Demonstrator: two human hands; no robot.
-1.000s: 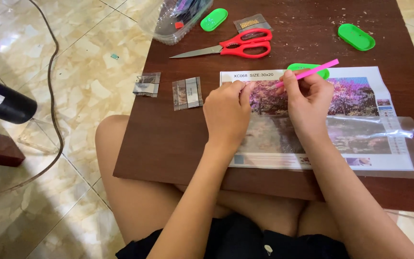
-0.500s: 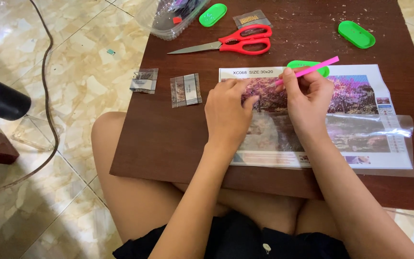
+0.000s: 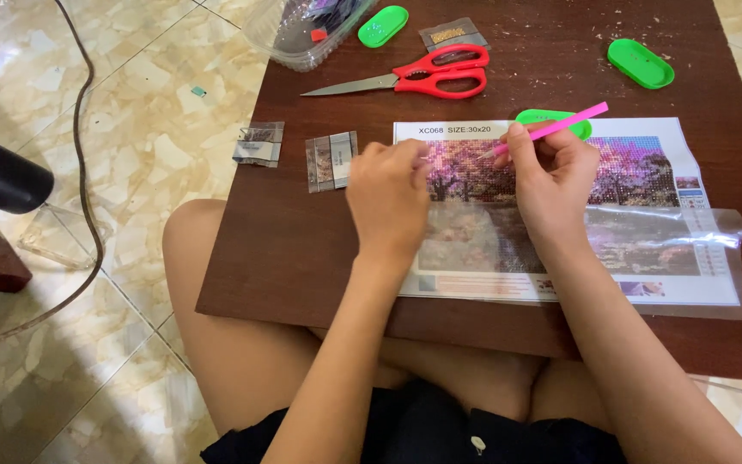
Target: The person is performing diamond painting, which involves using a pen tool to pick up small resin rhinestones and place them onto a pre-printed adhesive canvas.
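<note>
1. Your right hand [image 3: 551, 185] is closed around a pink pen [image 3: 551, 131]. The tip of the pen points down at the top of the picture sheet [image 3: 646, 172].
2. Your left hand [image 3: 388, 202] lies curled on the left side of the sheet. Its fingers are bent together, but you cannot tell if they pinch anything.
3. The sheet lies flat on the brown surface [image 3: 302, 241], right in front of you. Its top part is purple and pink, with trees. A clear film [image 3: 697, 228] covers the lower part.
4. If your left hand slides, the sheet may slip, and the pen may then press in the wrong spot.
5. The film looks loose and wrinkled on the right. It could flop over the open part of the sheet or catch your hand.
6. A green tray [image 3: 551, 120] sits just behind your right hand. If your hand bumps it, it may tip and spill anything that is inside it.
7. The red scissors [image 3: 427, 76] lie farther back, near a clear tub [image 3: 302, 39]. Reaching for them across the sheet may knock the tray.
8. Small packets [image 3: 331, 161] lie just left of your left hand. A wide sweep of the hand could push them off the edge onto the floor [image 3: 148, 155].
</note>
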